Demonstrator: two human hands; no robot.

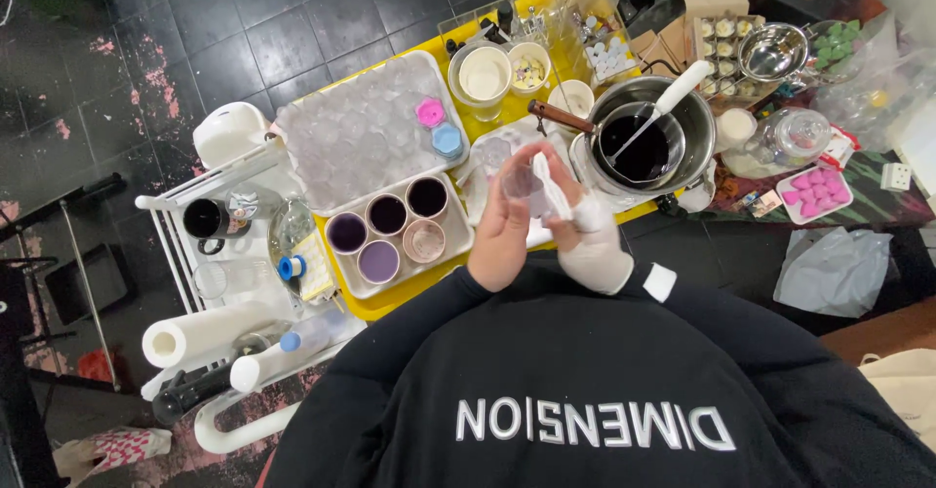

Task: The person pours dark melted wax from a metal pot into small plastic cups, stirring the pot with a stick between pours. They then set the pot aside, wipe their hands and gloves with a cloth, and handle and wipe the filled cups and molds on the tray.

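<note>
At far left on white cart [175,217]: one paper towel roll [200,334], one black mug [205,219]. Next right, white tray [460,239] holds five cups [387,214] of dark and purple liquid. At centre, your left hand [504,227] grasps one small clear cup [519,181], held above yellow table [390,303]. Your bandaged right hand [588,239] pinches white strip [552,188] beside that cup. Further right, one steel pot [687,132] of dark liquid, one white ladle [673,98] inside.

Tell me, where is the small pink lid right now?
In the head view, the small pink lid lies on the clear mould tray, at its right edge, just above a blue lid.
</note>
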